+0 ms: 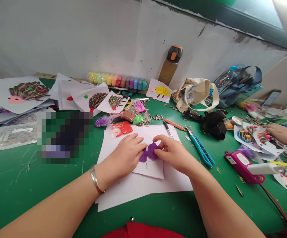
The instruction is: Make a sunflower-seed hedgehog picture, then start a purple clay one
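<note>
left hand (123, 155): curled, fingertips against purple clay (150, 151)
right hand (173, 153): fingers pinching the clay, grip probably light, partly hidden
clay spot: on white paper (143, 188), between both hands
nearby: blue cutter (199, 145), right of paper

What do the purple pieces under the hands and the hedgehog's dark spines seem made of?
The purple pieces look like soft modelling clay: matte, with rounded, pressed edges. The spines look like sunflower seed shells, striped and slightly glossy, like the loose seed shells.
</note>
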Demonstrator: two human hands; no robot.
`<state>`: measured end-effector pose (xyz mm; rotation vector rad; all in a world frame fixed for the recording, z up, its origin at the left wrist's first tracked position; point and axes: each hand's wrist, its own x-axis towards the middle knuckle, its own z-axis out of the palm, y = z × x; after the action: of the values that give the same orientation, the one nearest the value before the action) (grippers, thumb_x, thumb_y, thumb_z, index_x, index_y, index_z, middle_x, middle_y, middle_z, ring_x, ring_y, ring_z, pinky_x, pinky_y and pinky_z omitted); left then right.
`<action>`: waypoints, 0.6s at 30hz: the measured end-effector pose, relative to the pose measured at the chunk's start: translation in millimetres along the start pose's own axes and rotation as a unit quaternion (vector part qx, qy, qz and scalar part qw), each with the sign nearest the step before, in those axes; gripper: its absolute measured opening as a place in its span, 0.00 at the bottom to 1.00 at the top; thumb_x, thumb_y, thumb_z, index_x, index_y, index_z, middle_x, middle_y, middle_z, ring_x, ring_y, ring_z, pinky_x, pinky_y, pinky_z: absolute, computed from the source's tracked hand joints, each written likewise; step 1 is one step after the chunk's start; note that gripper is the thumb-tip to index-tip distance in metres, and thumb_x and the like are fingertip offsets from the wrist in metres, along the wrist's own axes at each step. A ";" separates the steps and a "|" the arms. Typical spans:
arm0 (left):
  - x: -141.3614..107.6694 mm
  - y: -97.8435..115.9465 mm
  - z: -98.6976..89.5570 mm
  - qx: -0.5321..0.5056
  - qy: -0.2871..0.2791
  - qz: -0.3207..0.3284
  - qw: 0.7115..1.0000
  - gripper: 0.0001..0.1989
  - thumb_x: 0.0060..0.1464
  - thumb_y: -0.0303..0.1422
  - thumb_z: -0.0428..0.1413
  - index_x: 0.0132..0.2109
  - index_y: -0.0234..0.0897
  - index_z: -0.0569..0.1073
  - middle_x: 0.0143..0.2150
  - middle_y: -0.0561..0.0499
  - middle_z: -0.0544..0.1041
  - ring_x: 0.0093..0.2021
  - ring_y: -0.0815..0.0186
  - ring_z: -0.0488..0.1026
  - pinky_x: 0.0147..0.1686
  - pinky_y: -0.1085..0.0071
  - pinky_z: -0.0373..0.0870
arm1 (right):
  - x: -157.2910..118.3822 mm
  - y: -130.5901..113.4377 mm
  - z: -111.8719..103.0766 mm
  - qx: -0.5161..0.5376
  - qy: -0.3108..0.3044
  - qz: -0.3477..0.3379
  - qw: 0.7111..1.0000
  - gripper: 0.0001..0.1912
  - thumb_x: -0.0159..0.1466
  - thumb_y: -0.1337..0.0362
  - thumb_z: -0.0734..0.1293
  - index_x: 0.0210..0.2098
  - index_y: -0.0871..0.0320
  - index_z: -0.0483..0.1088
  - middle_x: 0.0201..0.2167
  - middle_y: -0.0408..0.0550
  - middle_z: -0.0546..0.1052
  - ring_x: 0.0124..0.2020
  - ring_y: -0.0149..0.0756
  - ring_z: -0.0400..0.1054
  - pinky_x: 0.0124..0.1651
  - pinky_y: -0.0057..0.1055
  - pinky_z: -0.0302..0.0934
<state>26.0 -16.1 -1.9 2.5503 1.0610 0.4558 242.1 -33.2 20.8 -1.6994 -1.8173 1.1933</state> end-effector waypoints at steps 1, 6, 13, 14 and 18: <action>0.5 0.2 -0.4 0.002 -0.005 0.001 1.000 0.15 0.63 0.26 0.47 0.49 0.39 0.77 0.48 0.44 0.74 0.56 0.53 0.65 0.59 0.52 0.63 | -0.2 -0.9 -0.9 0.024 -0.009 0.000 1.000 0.13 0.60 0.63 0.65 0.45 0.50 0.71 0.30 0.41 0.74 0.29 0.33 0.65 0.30 0.29 0.57; 1.8 1.2 -1.6 0.002 -0.005 0.006 1.000 0.14 0.62 0.25 0.47 0.45 0.38 0.76 0.45 0.45 0.74 0.54 0.55 0.66 0.60 0.53 0.63 | -1.7 -8.2 -6.0 0.153 -0.066 0.005 0.986 0.12 0.59 0.62 0.66 0.43 0.54 0.73 0.31 0.43 0.75 0.30 0.33 0.66 0.30 0.29 0.58; 2.5 -1.0 0.8 -0.010 0.023 -0.003 1.000 0.17 0.59 0.21 0.46 0.47 0.38 0.76 0.50 0.45 0.77 0.56 0.54 0.67 0.59 0.53 0.65 | 6.2 -2.4 4.1 0.127 -0.049 0.006 0.991 0.13 0.57 0.63 0.67 0.42 0.55 0.75 0.29 0.43 0.77 0.29 0.34 0.68 0.32 0.30 0.60; 2.4 -1.4 1.3 -0.009 0.023 -0.002 1.000 0.17 0.59 0.21 0.46 0.47 0.37 0.76 0.50 0.45 0.77 0.56 0.54 0.67 0.59 0.54 0.66 | 6.5 -1.6 4.4 0.113 -0.043 0.007 0.993 0.13 0.57 0.64 0.67 0.42 0.55 0.76 0.30 0.44 0.77 0.30 0.34 0.68 0.33 0.30 0.61; 1.5 -1.8 2.3 -0.005 0.020 -0.009 1.000 0.19 0.59 0.21 0.46 0.50 0.37 0.75 0.52 0.46 0.77 0.58 0.54 0.66 0.62 0.54 0.63 | 3.4 -4.0 0.0 0.152 -0.052 0.011 0.987 0.14 0.57 0.64 0.68 0.43 0.55 0.76 0.33 0.45 0.78 0.32 0.35 0.69 0.35 0.31 0.63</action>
<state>26.8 -14.2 -4.5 2.5309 1.0908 0.5096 239.0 -29.7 22.9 -1.5115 -1.5773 1.5074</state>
